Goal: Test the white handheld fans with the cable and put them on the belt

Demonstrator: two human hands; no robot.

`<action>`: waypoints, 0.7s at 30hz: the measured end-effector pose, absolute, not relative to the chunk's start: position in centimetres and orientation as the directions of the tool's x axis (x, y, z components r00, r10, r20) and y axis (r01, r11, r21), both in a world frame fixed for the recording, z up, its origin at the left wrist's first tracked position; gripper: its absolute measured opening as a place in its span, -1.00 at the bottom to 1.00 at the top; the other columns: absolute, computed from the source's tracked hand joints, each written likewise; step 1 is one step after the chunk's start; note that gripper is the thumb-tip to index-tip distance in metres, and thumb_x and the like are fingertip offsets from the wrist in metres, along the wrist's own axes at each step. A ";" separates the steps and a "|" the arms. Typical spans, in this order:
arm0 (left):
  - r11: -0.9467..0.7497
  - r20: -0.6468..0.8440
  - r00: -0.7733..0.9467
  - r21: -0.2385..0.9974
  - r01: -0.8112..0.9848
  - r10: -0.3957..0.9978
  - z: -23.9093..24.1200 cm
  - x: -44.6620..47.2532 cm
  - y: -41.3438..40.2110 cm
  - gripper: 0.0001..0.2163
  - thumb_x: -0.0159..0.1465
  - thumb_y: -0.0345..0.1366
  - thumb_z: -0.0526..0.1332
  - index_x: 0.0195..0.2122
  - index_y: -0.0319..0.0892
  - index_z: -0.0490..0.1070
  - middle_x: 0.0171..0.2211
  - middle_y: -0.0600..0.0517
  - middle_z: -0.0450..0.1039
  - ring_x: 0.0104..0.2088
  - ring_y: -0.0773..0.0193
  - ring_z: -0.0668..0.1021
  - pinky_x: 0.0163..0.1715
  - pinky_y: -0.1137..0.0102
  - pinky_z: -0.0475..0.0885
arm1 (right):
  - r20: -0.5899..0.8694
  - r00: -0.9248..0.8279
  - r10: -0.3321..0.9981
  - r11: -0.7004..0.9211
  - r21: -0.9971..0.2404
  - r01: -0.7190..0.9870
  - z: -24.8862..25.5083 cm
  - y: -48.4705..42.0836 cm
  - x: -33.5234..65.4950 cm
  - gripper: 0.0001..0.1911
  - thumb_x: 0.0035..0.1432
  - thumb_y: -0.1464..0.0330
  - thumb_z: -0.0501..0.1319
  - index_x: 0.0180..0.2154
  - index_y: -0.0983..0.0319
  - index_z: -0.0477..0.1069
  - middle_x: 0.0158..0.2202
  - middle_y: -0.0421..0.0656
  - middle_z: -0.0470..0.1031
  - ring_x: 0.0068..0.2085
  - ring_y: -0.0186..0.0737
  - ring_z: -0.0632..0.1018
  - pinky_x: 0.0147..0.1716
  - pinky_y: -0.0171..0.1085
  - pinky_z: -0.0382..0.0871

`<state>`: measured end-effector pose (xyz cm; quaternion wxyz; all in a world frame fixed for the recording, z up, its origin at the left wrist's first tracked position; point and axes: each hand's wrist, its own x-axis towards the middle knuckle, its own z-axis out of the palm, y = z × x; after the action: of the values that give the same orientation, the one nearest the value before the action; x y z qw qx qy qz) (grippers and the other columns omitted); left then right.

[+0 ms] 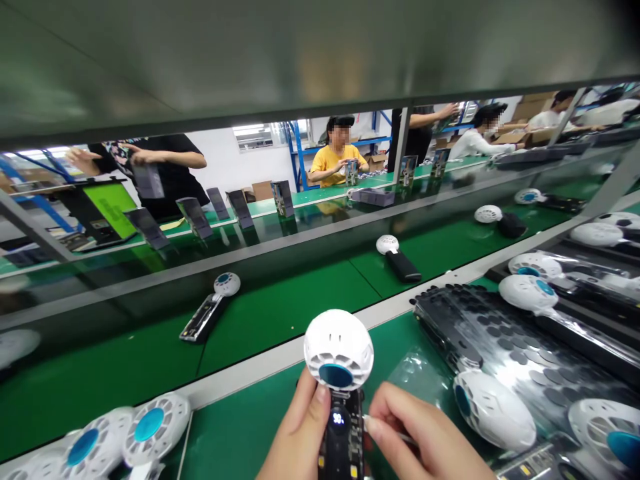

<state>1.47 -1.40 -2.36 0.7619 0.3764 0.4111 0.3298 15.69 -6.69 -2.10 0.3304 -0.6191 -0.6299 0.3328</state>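
Observation:
My left hand [303,427] is wrapped round a small handheld fan [339,350] in front of me. The fan has a white round head with a blue centre. Its dark handle [343,433] shows a bare circuit board, and a lit display [337,419] reads what looks like 90. At the handle's right side my right hand [413,427] is closed, thumb and fingers pinched together. A small pale thing shows at its fingertips, too small to make out.
Several similar fans lie on the green conveyor belt [280,293] and in a pile [495,407] at right. More fan heads [150,427] sit at lower left. A clear plastic bag [417,373] lies nearby. A shelf [320,60] overhangs. Co-workers, one in a yellow shirt [330,160], work beyond.

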 end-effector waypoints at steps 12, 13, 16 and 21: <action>0.174 -0.175 -0.021 0.984 -0.029 0.984 3.6 -3.0 2.6 -0.70 0.17 -0.22 0.06 -0.08 -0.18 0.23 -0.62 0.07 0.51 -0.62 0.23 0.52 -0.68 0.44 0.39 | 0.061 0.390 0.919 -0.148 -0.863 0.483 -2.4 -6.7 16.5 -0.74 0.22 0.25 -0.17 -0.48 0.13 0.10 -0.56 -0.29 0.26 -0.50 -0.28 0.38 -0.52 -0.39 0.26; 0.101 -0.097 -0.102 0.994 0.031 0.990 4.6 -4.3 3.6 -0.69 0.16 -0.24 0.07 -0.05 -0.11 0.18 -0.63 0.10 0.51 -0.63 0.23 0.52 -0.70 0.42 0.39 | 0.052 0.382 0.923 -0.161 -0.849 0.504 -2.5 -6.6 16.6 -0.75 0.22 0.24 -0.16 -0.46 0.13 0.11 -0.55 -0.29 0.27 -0.50 -0.28 0.39 -0.52 -0.39 0.27; 0.037 -0.031 -0.028 0.960 0.277 0.999 5.4 -5.6 6.4 -0.65 0.17 -0.20 0.06 0.00 0.01 0.11 -0.49 0.10 0.48 -0.51 0.22 0.54 -0.57 0.37 0.42 | 0.019 0.184 0.983 -0.111 -0.734 0.670 -4.0 -6.1 16.2 -0.92 0.14 0.30 0.01 -0.37 0.14 0.23 -0.43 -0.23 0.40 -0.41 -0.23 0.47 -0.43 -0.34 0.33; -0.075 0.023 0.109 0.861 0.503 0.994 -0.6 -0.1 12.1 -0.74 0.23 -0.23 0.04 -0.08 -0.18 0.26 -0.23 -0.01 0.41 -0.30 0.26 0.49 -0.30 0.26 0.41 | 0.030 0.004 1.000 0.009 -0.423 0.906 -7.6 -5.0 15.5 -0.74 0.03 0.53 0.06 -0.30 0.08 0.38 -0.29 -0.21 0.42 -0.38 -0.24 0.53 -0.42 -0.35 0.38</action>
<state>-0.07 12.06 -0.57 0.3626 0.6503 0.5756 0.3382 15.45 -4.97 -7.61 0.1638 -0.6895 -0.6910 0.1424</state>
